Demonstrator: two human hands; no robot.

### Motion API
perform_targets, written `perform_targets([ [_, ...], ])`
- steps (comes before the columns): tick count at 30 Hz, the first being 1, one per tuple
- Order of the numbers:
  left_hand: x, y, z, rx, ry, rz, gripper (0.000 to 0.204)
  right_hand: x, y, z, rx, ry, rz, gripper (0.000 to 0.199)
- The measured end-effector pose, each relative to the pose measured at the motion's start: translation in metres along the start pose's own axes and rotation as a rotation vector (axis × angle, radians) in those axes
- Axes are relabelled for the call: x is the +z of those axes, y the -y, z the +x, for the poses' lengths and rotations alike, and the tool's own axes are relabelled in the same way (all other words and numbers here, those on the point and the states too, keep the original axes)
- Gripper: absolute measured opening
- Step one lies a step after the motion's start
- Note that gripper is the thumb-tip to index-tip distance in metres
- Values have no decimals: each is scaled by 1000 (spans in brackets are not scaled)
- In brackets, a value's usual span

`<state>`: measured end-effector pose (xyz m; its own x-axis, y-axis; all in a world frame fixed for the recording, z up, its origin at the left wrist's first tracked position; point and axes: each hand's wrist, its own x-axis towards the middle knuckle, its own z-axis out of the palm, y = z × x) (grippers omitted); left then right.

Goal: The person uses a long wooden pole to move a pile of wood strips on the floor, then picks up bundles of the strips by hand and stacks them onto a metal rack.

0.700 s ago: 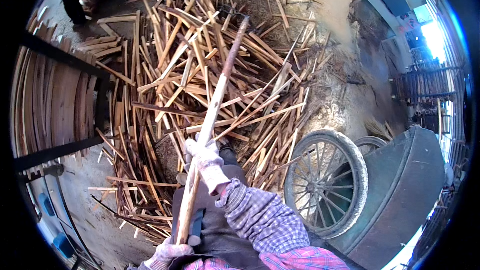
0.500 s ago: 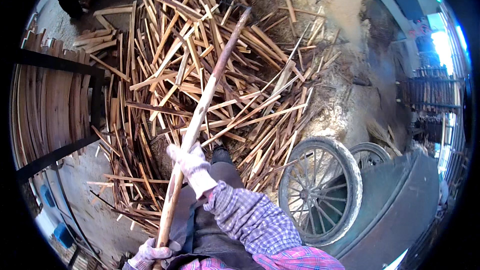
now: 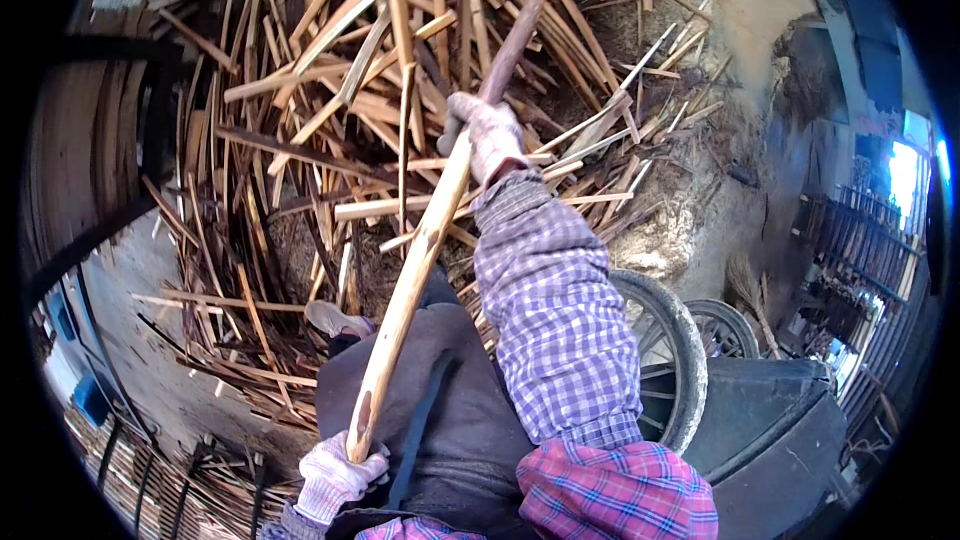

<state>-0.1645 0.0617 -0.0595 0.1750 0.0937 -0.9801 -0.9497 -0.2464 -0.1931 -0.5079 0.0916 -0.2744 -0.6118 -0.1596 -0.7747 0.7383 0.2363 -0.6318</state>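
Note:
A long wooden tool handle (image 3: 430, 230) runs from the lower left up toward the top centre, over a big heap of split wood strips (image 3: 330, 110). My right hand (image 3: 485, 130), in a light work glove, grips the handle partway up, with its plaid sleeve stretched forward. The butt end of the handle sits in my gloved left hand (image 3: 335, 470), low by my body. The handle's far end is darker, and the tool's head is out of view past the top edge.
A cart with a spoked, tyred wheel (image 3: 670, 360) and dark body (image 3: 780, 440) stands close on my right. My shoe (image 3: 335, 318) rests at the heap's near edge. Stacked planks (image 3: 85, 150) line the left; bundled sticks (image 3: 150, 470) lie at lower left. Bare dirt lies beyond the heap.
The handle has swung up and forward; my right hand has travelled farther out over the heap with its arm extended. The view has tilted, so the pile looks nearer.

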Motion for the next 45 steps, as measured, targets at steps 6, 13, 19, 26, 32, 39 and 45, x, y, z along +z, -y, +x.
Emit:
perform_targets([
  [6,-10,59,19,351,-131,281,35,5,-17,-34,26,-114,-147,19],
  [13,-81,212,35,67,-14,773,69,21,-153,-157,67,-162,39,17],
  [19,-123,333,19,-131,-152,830,53,76,-213,-293,71,-271,144,32],
  [26,-102,335,9,-142,-139,694,50,58,-270,-285,288,-224,155,23],
  [32,-60,329,32,55,-239,780,39,17,-233,-234,381,-152,146,35],
  [39,-32,346,94,7,-86,706,31,21,-177,-228,258,-220,-82,42],
  [45,-48,199,131,245,-226,782,43,49,-61,-164,31,-247,-107,52],
])
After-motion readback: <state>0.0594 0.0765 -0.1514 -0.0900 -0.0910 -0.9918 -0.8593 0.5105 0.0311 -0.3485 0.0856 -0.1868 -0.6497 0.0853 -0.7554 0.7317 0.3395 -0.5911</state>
